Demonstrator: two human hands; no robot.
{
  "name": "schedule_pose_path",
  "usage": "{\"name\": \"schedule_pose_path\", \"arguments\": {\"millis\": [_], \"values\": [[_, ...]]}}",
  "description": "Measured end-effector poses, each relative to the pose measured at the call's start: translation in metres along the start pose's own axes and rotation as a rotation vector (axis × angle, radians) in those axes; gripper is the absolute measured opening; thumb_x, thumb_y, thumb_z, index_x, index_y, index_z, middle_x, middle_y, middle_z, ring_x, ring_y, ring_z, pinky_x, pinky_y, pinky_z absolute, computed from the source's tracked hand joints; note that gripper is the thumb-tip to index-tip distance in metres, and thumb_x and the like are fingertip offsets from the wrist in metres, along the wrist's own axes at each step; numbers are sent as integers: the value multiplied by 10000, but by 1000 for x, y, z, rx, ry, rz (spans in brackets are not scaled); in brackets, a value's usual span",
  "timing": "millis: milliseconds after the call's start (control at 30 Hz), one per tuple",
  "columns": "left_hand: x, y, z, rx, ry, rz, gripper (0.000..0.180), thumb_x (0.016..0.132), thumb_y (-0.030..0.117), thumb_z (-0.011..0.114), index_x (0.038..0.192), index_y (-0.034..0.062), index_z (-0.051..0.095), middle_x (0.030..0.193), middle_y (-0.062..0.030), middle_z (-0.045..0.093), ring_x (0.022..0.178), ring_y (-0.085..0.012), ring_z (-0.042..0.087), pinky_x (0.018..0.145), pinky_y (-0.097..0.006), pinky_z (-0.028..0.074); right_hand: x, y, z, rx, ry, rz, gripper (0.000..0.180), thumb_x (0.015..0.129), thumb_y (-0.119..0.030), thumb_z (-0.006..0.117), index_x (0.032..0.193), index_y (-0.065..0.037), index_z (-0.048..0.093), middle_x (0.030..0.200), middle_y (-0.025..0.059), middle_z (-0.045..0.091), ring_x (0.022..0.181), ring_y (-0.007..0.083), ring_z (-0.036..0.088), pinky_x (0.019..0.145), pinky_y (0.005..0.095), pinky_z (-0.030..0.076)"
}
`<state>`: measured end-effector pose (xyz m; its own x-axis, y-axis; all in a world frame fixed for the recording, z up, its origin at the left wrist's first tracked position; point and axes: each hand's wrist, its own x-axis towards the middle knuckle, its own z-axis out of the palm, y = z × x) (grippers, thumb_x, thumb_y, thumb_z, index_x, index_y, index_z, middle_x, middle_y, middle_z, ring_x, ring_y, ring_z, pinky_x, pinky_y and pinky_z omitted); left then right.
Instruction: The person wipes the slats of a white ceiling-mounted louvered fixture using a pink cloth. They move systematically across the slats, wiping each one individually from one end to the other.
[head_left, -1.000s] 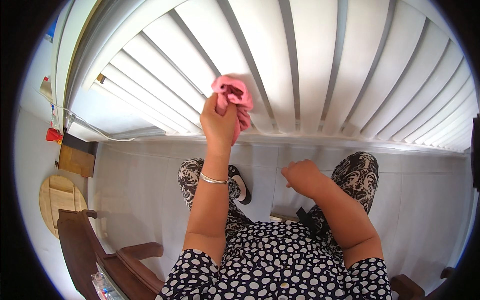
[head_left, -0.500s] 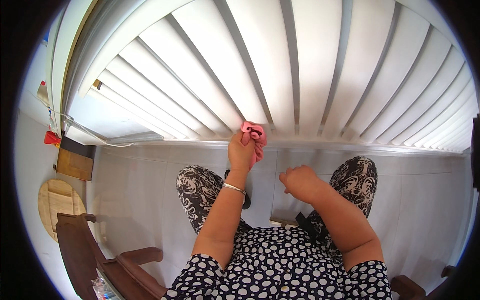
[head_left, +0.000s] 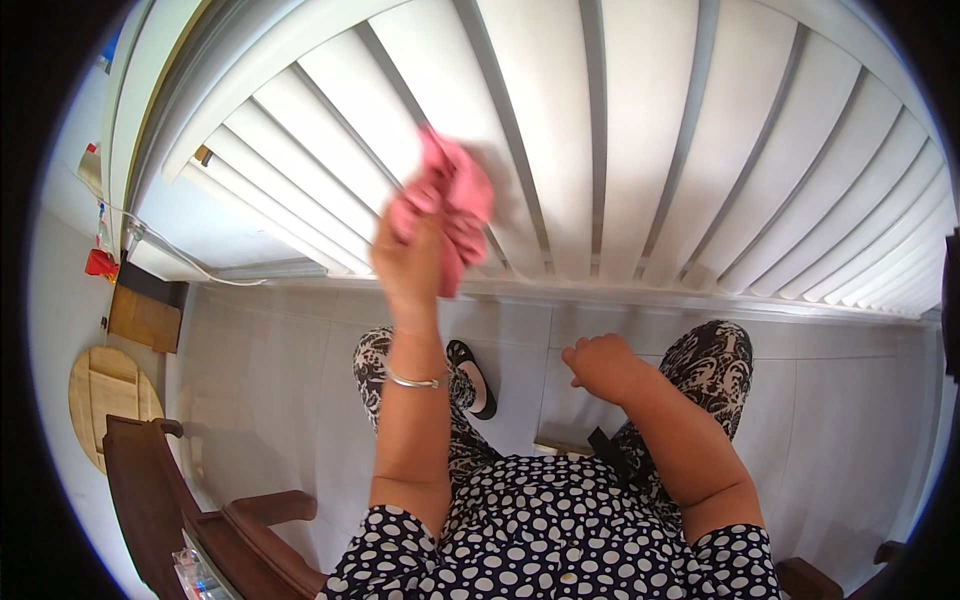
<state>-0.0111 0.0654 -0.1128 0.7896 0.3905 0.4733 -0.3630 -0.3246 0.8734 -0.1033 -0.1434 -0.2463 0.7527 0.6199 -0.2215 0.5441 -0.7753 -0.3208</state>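
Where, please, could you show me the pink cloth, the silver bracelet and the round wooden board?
Pink cloth (head_left: pixel 462 203): head view, crumpled middle.
Silver bracelet (head_left: pixel 412 382): head view, front of its band.
Round wooden board (head_left: pixel 108 388): head view, flat face.

The left bare hand and the crumpled pink fabric cloth are motion-blurred; folds partly hide the fingers. The white slatted panel is cut off by the upper edge, the dark-brown wooden chair by the lower. The small bright-red object at left is too small to identify.
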Motion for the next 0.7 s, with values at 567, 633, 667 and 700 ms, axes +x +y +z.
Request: {"name": "schedule_pose_path", "arguments": {"millis": [567,633,667,700], "values": [[40,3,-5,259,65,272,285,854,89,619,1118,0,559,1018,-134,655,921,-199,616,820,-314,481,-4,-1,3,-11,97,-48,204,727,-180,720,877,-77,628,841,104,640,803,289,642,681,416,491],[27,-7,-5,242,27,222,282,856,87,612,1121,6,560,1009,-139,660,913,-210,626,813,-319,484,-5,-4,2,-24,111,-61,207,726,-175,718,885,-80,626,842,99,635,799,282,640,685,409,487],[21,-12,-4,231,7,195,281,857,86,609,1123,9,560,1005,-141,663,909,-216,631,809,-322,486,-6,-5,0,-21,100,-66,201,728,-167,711,889,-81,626,840,97,634,797,279,639,686,404,485],[15,-17,-4,246,-3,163,281,856,86,610,1123,11,560,989,-143,665,898,-216,635,801,-323,487,-6,-7,-3,-18,89,-71,195,730,-158,703,892,-82,625,838,96,633,795,276,639,688,399,483]]}}
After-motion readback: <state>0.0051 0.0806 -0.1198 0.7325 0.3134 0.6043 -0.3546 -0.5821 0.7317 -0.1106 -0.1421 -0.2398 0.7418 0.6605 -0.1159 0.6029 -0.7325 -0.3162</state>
